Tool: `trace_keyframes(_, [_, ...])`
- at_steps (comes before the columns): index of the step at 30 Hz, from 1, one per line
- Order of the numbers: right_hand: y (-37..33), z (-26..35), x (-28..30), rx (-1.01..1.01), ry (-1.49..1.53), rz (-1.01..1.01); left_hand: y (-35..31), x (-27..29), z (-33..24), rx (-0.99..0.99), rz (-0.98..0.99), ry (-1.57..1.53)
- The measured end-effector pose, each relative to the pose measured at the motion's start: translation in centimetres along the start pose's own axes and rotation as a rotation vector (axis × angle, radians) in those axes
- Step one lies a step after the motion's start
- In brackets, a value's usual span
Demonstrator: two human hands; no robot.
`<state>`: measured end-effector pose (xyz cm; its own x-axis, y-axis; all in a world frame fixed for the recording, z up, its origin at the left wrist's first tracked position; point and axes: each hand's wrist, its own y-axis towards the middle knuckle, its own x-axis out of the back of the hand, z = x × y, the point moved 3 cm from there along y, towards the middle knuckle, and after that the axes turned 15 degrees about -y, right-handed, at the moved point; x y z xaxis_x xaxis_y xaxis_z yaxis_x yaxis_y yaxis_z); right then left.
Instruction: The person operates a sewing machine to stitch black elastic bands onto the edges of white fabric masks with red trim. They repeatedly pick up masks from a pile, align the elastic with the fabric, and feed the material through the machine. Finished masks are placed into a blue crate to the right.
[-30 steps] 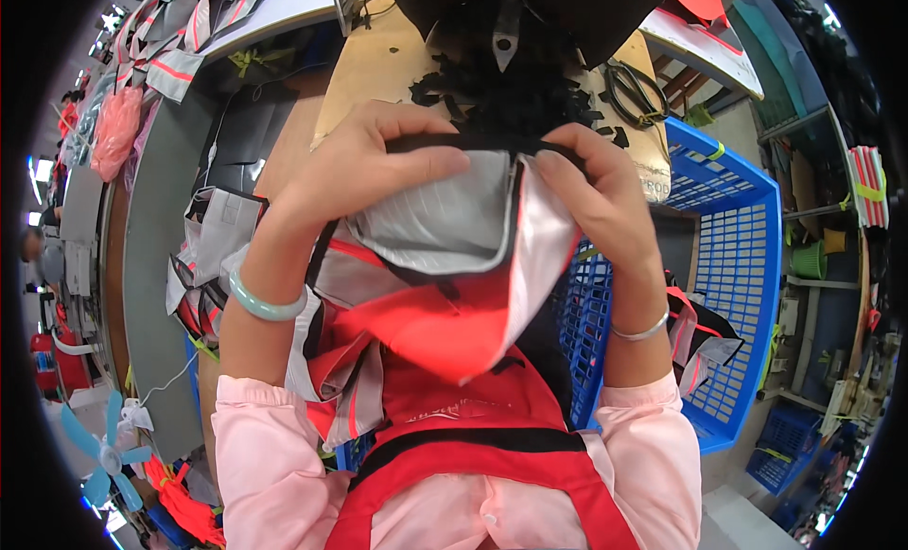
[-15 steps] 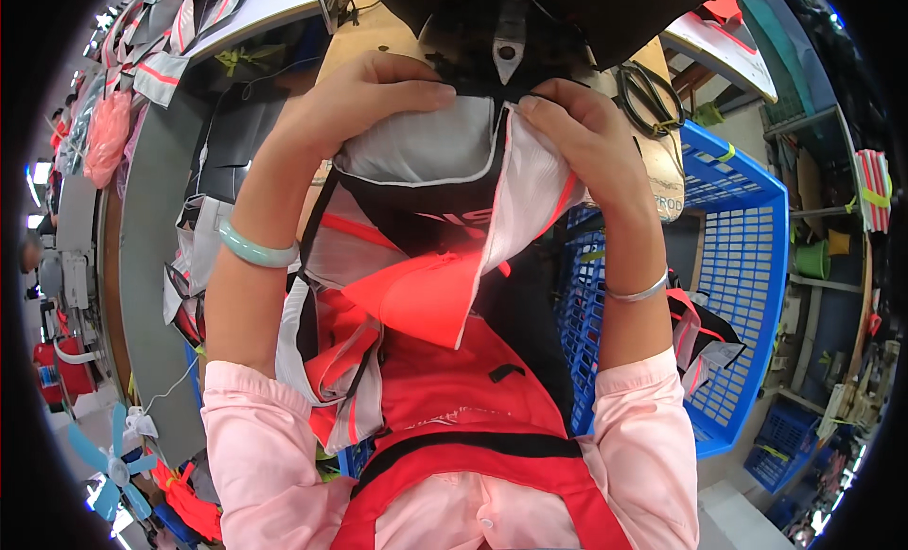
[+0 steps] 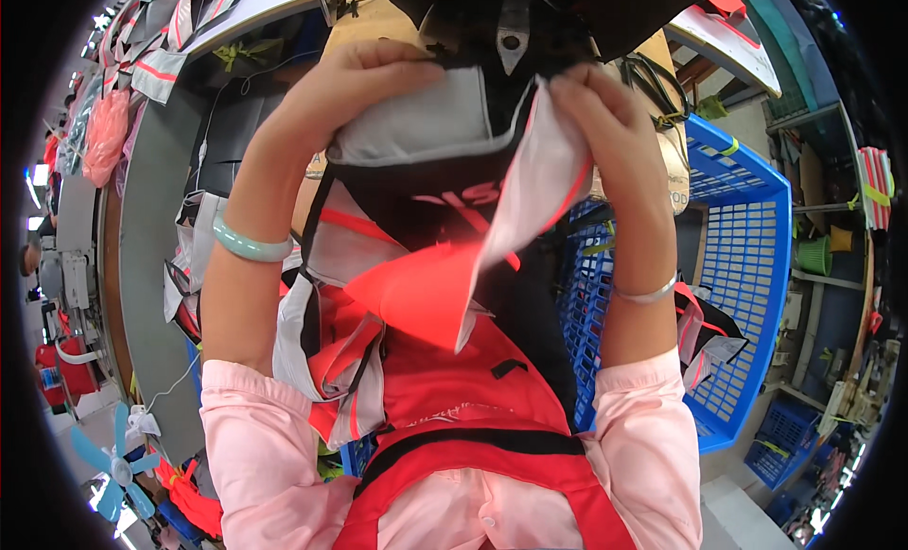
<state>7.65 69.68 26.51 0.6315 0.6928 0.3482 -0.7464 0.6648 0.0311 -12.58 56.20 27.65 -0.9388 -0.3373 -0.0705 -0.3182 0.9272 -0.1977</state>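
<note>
A sewn fabric piece in black, grey and bright red hangs between my hands, its red lower part draped over my lap. My left hand is closed on the upper left edge, by a light grey panel. At the upper right, my right hand pinches a pale strip with red piping. The fabric dips between the two grips. Just beyond it is a pointed metal part under a dark machine body; shadow hides details there.
At the right stands a blue plastic basket with fabric pieces at its side. Black cable loops lie on the wooden worktop. More sewn pieces hang left of my lap. A small blue fan is at lower left.
My hands have moved farther apart, the right one going right and the left slightly up and left. The pale strip now stands away from the grey panel, and the fabric's upper edge sags between them.
</note>
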Motion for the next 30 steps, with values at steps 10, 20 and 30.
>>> trace_keyframes(10, [-3.3,0.2,-0.6,0.034,0.139,0.164,-2.6,-4.2,-1.0,-0.013,0.144,0.346])
trace_keyframes(20, [-1.3,0.2,-1.3,0.03,0.074,0.155,-1.7,-3.2,-0.9,0.017,0.076,0.338])
trace_keyframes(30, [0.8,-1.1,-2.4,0.077,0.166,0.04,0.2,-1.8,-0.4,-0.024,-0.011,0.296])
